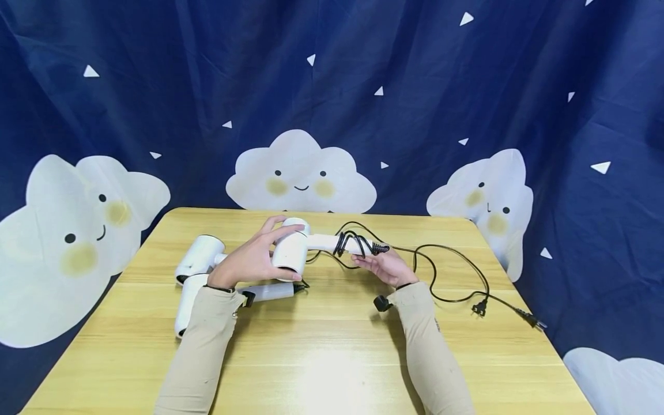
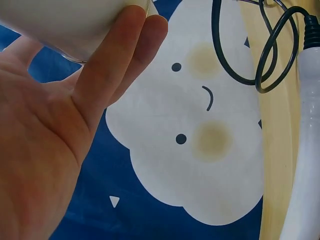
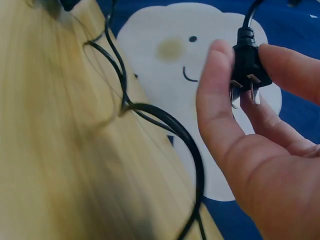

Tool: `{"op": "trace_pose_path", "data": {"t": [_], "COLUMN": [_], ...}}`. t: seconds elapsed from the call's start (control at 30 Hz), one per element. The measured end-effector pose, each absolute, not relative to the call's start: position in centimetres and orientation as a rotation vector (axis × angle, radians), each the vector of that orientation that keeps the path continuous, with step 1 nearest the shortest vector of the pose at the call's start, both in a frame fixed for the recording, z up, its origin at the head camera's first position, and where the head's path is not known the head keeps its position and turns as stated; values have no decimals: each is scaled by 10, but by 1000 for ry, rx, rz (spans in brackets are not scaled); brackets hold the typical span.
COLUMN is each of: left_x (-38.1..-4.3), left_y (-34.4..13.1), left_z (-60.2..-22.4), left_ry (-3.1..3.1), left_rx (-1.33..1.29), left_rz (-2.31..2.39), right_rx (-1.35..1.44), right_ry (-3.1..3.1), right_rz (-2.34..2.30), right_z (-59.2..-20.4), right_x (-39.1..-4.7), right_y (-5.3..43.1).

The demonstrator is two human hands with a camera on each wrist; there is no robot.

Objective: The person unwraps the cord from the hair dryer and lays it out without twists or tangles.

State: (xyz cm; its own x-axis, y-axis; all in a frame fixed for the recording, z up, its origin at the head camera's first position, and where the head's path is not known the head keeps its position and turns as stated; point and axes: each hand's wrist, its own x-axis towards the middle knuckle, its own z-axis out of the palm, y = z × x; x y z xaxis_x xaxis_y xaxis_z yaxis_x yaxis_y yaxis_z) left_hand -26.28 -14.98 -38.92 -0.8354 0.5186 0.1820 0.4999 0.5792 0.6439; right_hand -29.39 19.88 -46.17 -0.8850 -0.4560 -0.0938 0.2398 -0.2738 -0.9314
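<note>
My left hand (image 1: 248,260) grips a white hair dryer (image 1: 289,253) by its barrel, holding it raised over the table, handle pointing right. In the left wrist view, the fingers of that hand curl along the barrel (image 2: 65,25). A black cord (image 1: 353,243) is wound around the handle. My right hand (image 1: 386,268) is just below the handle's end. As the right wrist view shows, it pinches a black two-prong plug (image 3: 247,65) between thumb and fingers, prongs pointing down.
Two more white hair dryers lie at the left of the wooden table (image 1: 332,334): one behind (image 1: 201,256), one in front (image 1: 189,302), partly hidden by my left arm. Black cords (image 1: 451,248) loop across the right side, ending in two plugs, one (image 1: 531,319) at the table's right edge.
</note>
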Motion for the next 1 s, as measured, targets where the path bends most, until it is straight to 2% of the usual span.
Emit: {"op": "trace_pose_path", "data": {"t": [0.43,1.0], "left_x": [-260,-263], "left_y": [-138,-136], "left_z": [-393,-397], "left_ry": [2756,2798], "left_rx": [896,892], "left_rz": [1065,985], "right_rx": [-2,44], "right_ry": [1806,1870], "right_rz": [-2310,-2542], "right_z": [-444,-409], "right_x": [-297,-286], "right_y": [214,213]}}
